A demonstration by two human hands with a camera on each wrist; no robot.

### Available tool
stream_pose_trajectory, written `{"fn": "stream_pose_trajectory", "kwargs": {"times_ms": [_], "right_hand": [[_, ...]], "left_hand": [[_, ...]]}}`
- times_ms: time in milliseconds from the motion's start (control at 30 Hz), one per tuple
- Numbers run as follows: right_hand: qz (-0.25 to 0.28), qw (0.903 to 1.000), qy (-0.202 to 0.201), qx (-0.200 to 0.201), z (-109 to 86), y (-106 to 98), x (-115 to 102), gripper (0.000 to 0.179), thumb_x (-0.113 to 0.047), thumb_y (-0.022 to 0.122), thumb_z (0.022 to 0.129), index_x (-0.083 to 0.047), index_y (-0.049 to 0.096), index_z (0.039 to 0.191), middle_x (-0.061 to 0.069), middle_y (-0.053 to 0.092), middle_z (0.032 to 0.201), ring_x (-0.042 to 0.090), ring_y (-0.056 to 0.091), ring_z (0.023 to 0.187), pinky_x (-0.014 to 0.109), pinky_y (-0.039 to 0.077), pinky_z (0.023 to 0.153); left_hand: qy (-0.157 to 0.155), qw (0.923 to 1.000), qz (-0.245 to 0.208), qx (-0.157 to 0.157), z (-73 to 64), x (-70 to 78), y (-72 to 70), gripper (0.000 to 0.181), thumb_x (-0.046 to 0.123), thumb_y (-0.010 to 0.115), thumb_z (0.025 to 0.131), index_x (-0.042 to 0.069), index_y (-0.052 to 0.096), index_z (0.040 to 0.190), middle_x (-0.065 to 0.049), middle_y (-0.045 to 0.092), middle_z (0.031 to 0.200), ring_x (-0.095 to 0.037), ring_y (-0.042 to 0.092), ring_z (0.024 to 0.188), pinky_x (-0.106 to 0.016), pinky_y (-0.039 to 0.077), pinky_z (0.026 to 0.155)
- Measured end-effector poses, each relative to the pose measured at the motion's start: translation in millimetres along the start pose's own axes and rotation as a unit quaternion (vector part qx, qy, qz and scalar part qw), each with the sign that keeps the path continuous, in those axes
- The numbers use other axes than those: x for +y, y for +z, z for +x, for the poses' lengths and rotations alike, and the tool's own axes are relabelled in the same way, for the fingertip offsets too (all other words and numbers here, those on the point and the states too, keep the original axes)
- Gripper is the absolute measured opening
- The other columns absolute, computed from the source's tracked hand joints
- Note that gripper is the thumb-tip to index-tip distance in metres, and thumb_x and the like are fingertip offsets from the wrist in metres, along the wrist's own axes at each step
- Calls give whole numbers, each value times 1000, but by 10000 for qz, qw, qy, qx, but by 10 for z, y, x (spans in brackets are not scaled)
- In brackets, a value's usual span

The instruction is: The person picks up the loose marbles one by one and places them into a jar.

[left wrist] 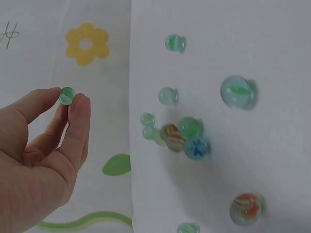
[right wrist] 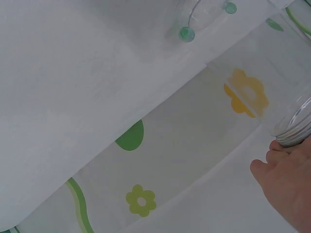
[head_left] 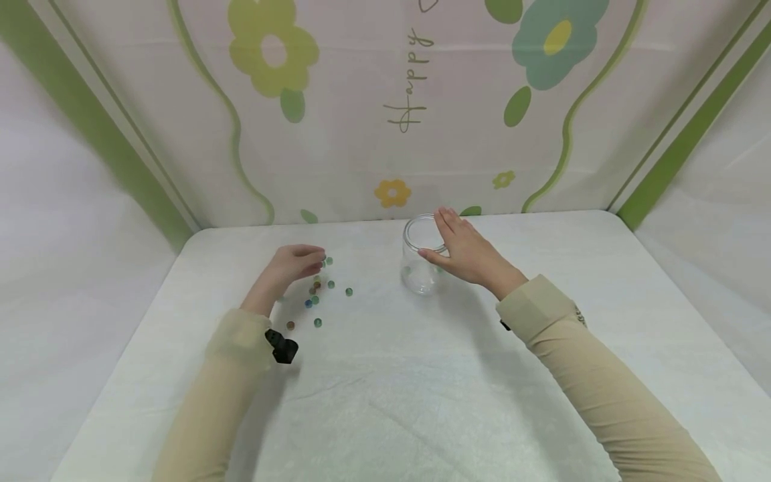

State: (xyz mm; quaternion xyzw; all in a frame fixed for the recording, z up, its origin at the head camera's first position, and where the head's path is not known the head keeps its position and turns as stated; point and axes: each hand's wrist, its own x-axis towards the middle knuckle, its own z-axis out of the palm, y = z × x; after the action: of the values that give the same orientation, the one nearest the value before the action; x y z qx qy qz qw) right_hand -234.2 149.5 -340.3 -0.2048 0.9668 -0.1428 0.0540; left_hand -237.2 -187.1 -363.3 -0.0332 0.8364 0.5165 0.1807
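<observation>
Between thumb and fingertips, my left hand (head_left: 294, 263) pinches a green-swirled glass marble (left wrist: 67, 95), raised above the table. Several loose marbles lie below and beside that hand, among them a blue one (left wrist: 196, 148), an orange-streaked one (left wrist: 245, 209) and a large pale green one (left wrist: 237, 91). A clear glass jar (head_left: 419, 282) stands upright with its mouth uncovered. My right hand (head_left: 468, 253) rests against the right side of the jar's rim, fingers extended and thumb apart in front. Through the glass, green marbles (right wrist: 187, 34) show low in the jar.
A white cloth covers the table (head_left: 385, 375). Close behind the jar rises a flower-printed curtain (head_left: 337, 161), with pale walls of cloth at left and right. A small black camera (head_left: 282, 347) is strapped on the left wrist.
</observation>
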Motion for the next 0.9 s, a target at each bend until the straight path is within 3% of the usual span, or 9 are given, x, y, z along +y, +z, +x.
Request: {"fn": "stream_pose_trajectory", "kwargs": {"times_ms": [233,300,433,567,900], "right_hand": [[5,10000,5,8,3,6,4,87,-53,44,97,3,6,152,19,3,161,32,1,150,48,6,125],[13,10000,7,7,5,7,6,87,-53,44,97,3,6,151,19,3,161,32,1,150,48,6,125],[28,10000,21,0,8,12,12,88,-54,44,97,3,5,152,19,2,161,32,1,150,48,6,125],[38,10000,32,9,8,19,18,88,-54,44,96,3,5,152,19,2,161,32,1,150,48,6,125],[37,9999,94,-27,12,7,8,88,-55,44,96,2,5,152,17,2,161,31,1,150,49,6,125]], "left_hand": [[280,9976,-607,-163,2,259,222,45,23,51,100,2,46,138,-15,49,142,-28,51,129,-33,46,108],[194,9967,-765,-212,-3,336,287,45,25,53,99,5,47,138,-13,50,141,-26,52,129,-40,41,112],[151,9938,-1051,-321,-18,481,424,45,25,54,98,6,48,138,-11,51,140,-25,52,129,-41,41,113],[259,9919,-1183,-379,-13,577,549,42,20,55,98,2,50,135,-13,52,137,-25,54,126,-29,49,105],[374,9834,-1730,-394,-3,776,801,38,17,56,97,2,53,132,-13,55,133,-24,57,119,-26,52,99]]}}
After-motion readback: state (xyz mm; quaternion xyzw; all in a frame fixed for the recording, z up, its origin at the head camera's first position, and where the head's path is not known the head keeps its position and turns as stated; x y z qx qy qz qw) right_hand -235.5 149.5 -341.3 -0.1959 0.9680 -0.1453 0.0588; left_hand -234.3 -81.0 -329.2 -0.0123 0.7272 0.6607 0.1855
